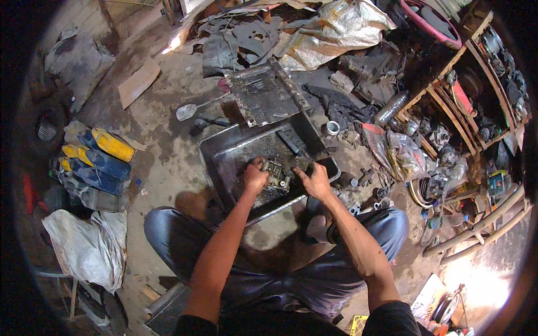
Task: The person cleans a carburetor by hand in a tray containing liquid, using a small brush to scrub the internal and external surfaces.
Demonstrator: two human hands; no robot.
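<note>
Well, the left grip [256, 176] holds the metal part [276, 172] just to its right, so steady it over the tub [231, 162], though I can't tell what the right grip [315, 181] has.

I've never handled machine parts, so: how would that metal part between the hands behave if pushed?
The metal part is probably heavy for its size, given its solid, blocky look. Its dark grime may make it slippery. Its uneven, knobbly outline suggests it would resist rolling.
</note>
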